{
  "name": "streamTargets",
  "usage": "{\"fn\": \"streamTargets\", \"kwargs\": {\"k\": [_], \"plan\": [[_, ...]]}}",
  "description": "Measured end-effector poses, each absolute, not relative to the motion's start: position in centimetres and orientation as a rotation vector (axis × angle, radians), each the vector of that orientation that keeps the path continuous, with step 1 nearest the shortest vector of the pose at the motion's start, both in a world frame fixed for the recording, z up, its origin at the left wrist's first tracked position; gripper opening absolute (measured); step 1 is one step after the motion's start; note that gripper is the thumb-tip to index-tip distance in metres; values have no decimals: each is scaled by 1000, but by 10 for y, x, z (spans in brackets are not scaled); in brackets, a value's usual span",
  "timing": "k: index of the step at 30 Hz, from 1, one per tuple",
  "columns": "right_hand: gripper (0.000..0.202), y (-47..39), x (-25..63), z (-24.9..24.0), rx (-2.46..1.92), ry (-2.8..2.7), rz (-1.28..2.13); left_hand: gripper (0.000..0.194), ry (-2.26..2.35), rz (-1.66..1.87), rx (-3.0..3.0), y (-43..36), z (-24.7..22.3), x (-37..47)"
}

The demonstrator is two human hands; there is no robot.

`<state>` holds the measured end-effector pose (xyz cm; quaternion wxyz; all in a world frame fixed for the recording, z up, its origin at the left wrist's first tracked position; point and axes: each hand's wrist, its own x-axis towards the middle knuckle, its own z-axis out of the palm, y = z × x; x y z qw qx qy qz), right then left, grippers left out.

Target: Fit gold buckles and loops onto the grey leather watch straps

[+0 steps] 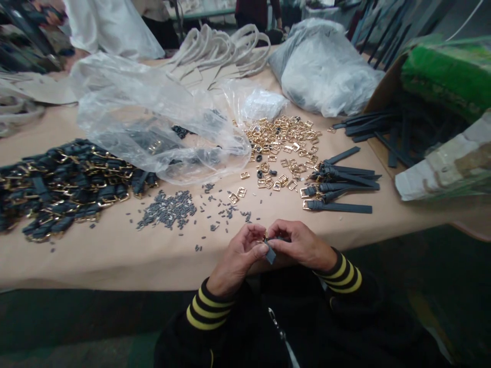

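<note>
At the table's front edge, my left hand (240,255) and my right hand (301,243) meet on one dark grey strap (271,255), fingers pinched around it. A bit of gold metal, apparently a buckle (265,238), shows between the fingertips; my fingers cover most of it. Just beyond my right hand lie several grey straps with gold buckles (337,206). Loose gold buckles (284,135) are heaped further back. Left of my hands, small dark grey pieces (169,209) are scattered in a pile.
A big pile of buckled dark straps (69,179) covers the left side. Clear plastic bags (153,112) lie behind it. A stuffed plastic bag (326,66) and pale looped handles (218,51) stand at the back. On the right, a box (387,84) holds more strips. People stand beyond the table.
</note>
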<state>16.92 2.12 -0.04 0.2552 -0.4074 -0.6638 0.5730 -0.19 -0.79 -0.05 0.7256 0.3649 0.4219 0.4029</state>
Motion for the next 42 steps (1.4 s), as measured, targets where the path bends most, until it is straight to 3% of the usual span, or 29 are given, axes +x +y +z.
{"fn": "streamTargets", "kwargs": {"k": [7,15,20,23,28,33,37,42], "plan": [[10,23,168,-1,-1122,-1864,1521,19,937,838,823,-5,-9,-3],[16,33,180,-4,-1086,-1698,1934,23,1158,984,804,-1,-9,-4],[20,39,172,-4,-1116,-1685,1937,25,1265,1018,872,1,-12,-1],[17,42,167,-2,-1141,-1825,1784,24,1237,1028,873,5,-11,-5],[11,50,159,9,-1191,-2238,1239,21,1175,813,959,15,-7,-17],[14,92,153,20,-1132,-2491,1066,26,1243,847,1004,21,-9,-16],[23,144,143,22,-1595,-2439,466,29,1296,910,974,24,-15,-14],[21,168,115,15,-1770,-2437,312,31,1342,942,975,25,-16,-14]]}}
